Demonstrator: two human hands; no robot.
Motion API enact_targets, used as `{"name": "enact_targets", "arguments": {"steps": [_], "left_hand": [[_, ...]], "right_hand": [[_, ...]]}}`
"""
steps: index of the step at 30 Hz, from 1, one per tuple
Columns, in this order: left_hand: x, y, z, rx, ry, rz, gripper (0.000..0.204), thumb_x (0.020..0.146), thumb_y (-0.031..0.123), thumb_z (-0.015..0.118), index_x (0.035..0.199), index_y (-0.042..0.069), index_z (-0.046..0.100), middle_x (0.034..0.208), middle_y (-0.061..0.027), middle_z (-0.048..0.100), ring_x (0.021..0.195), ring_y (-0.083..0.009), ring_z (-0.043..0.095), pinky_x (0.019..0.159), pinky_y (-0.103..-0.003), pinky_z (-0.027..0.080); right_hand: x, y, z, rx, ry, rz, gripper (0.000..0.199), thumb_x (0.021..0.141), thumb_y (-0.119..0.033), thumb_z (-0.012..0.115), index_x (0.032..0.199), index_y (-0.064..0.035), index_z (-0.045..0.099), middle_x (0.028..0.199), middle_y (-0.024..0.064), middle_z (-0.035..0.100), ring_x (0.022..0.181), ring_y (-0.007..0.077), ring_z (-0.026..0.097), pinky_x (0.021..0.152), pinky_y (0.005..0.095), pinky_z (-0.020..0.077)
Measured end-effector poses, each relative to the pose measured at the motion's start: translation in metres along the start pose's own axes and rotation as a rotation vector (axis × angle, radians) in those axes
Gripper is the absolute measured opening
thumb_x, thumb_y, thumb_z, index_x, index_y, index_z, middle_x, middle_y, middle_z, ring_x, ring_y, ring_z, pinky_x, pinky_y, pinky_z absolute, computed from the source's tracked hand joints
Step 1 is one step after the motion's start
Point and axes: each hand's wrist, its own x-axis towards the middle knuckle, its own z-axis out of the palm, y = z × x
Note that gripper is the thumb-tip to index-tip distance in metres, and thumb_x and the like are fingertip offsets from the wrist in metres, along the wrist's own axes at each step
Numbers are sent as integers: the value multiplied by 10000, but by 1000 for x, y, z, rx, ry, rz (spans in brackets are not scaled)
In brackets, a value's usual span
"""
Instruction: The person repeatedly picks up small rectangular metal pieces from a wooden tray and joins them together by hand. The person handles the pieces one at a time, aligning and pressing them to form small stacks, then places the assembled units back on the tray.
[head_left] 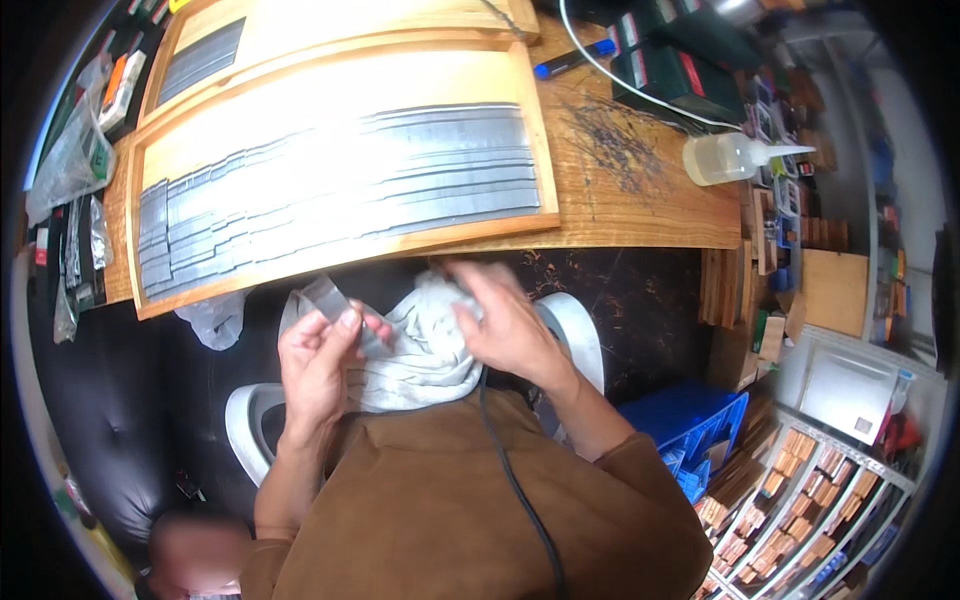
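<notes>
My left hand (322,358) pinches a thin, flat, shiny grey piece (326,299) between thumb and fingers, above my lap. It looks like a small plate; its material is hard to make out. My right hand (508,325) is beside it, over a crumpled white cloth (425,345) on my lap. Its thumb and fingers are apart, the fingertips blurred, and I see nothing held in it. Just beyond both hands, a shallow wooden tray (345,262) holds rows of similar flat grey strips (455,165) under strong glare.
Behind lies a second wooden tray (200,25). On the wooden table (640,220) are a squeeze bottle (722,160), a blue-capped marker (575,60), dark green boxes (680,75) and a white cable (640,92). A blue crate (690,430) stands lower right. Another person's head (200,550) shows lower left.
</notes>
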Motion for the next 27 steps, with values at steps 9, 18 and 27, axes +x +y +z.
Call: {"name": "enact_targets", "arguments": {"steps": [9, 18, 27], "left_hand": [[15, 27, 38, 218, -378, -447, 154, 1022, 137, 677, 1069, 8, 747, 930, -63, 775, 747, -78, 683, 577, -183, 480], [45, 23, 32, 269, -411, -298, 152, 1008, 104, 712, 1082, -18, 762, 929, -67, 782, 829, -89, 708, 689, -220, 568], [17, 92, 59, 832, -442, 810, 212, 909, -26, 703, 1114, -1, 750, 843, -137, 738, 695, -236, 718, 632, -333, 553]], "right_hand": [[6, -25, 4, 1074, -207, 272, 200, 1030, -177, 699, 994, 14, 747, 727, 10, 680, 530, 40, 600, 468, 171, 483], [29, -25, 16, 994, -31, 215, 108, 976, -83, 728, 979, 19, 765, 736, 13, 684, 545, 34, 557, 481, 180, 443], [37, -100, -64, 374, 133, -679, 259, 829, -13, 841, 1079, -73, 813, 846, 52, 603, 750, 143, 597, 629, 273, 484]]}}
